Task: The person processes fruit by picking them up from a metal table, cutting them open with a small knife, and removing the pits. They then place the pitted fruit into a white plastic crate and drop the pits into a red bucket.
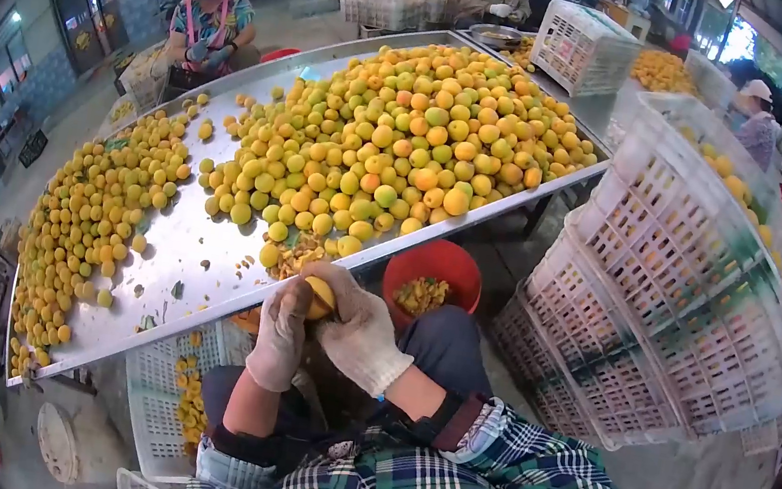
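Observation:
My gloved left hand and gloved right hand meet over my lap at the table's near edge. Between them is one yellow-orange apricot, with the fingers of both hands closed around it. Whether a tool is in either hand is hidden. Just beyond my fingers, a little heap of split apricot pieces lies on the metal table. Behind it rises a large pile of whole apricots. Under the table edge, right of my hands, stands a red bucket holding apricot pieces.
Tall stacked white crates stand close on my right. A white crate with apricot halves sits low at my left, near a round lidded bucket. More apricots cover the table's left side. A person sits across the table.

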A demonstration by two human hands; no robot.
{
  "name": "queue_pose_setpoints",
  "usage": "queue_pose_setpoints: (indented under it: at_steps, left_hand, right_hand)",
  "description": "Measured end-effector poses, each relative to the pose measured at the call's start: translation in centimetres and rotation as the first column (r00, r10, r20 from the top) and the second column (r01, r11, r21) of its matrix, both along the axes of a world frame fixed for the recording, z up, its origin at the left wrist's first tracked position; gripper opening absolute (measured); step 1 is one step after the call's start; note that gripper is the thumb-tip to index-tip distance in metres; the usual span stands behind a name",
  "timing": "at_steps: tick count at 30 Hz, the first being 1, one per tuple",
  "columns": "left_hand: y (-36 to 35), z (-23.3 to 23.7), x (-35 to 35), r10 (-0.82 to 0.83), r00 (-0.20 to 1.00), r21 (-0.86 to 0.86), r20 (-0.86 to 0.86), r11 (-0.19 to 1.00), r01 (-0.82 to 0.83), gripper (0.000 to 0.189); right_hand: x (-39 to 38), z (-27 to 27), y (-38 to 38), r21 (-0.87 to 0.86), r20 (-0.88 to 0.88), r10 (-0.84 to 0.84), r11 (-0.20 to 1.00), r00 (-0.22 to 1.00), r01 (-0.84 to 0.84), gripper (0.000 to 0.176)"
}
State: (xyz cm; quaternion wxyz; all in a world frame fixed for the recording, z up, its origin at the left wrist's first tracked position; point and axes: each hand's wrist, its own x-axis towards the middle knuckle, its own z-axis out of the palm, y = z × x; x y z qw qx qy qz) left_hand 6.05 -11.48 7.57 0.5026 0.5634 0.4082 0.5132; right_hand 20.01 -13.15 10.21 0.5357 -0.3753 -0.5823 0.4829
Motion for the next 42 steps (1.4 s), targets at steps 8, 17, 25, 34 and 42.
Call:
queue_pose_setpoints:
  at_steps: [8,17,25,34,42]
  left_hand:
    - [0.8,-0.2,1.6,0.047,0.802,-0.151,0.595,0.987,0.055,0.067]
    - [1.5,0.9,0.2,0.121,0.664,-0.287,0.738,0.947,0.147,0.050]
    - [-0.2,4.3,1.2,0.395,0.642,-0.470,0.657,0.881,-0.062,0.051]
    - [-2.0,3.8,0.7,0.100,0.984,-0.227,0.146,0.972,-0.065,0.076]
    - [-2.8,4.1,2.0,-0.114,0.994,-0.306,0.006,0.946,0.110,0.083]
  right_hand:
    - [-0.7,0.5,1.3,-0.125,-0.278,-0.024,0.992,0.960,-0.011,0.046]
    - [-0.9,0.8,-0.9,0.176,0.616,-0.090,0.984,0.783,-0.026,0.074]
    - [0.6,2.1,-0.9,0.153,0.510,0.159,0.950,0.845,-0.271,0.060]
    - [4.4,9.3,0.1,-0.126,-0.674,-0.085,0.992,0.734,-0.001,0.032]
    - [3.8,9.2,-0.9,0.031,-0.548,-0.053,0.996,0.835,0.084,0.034]
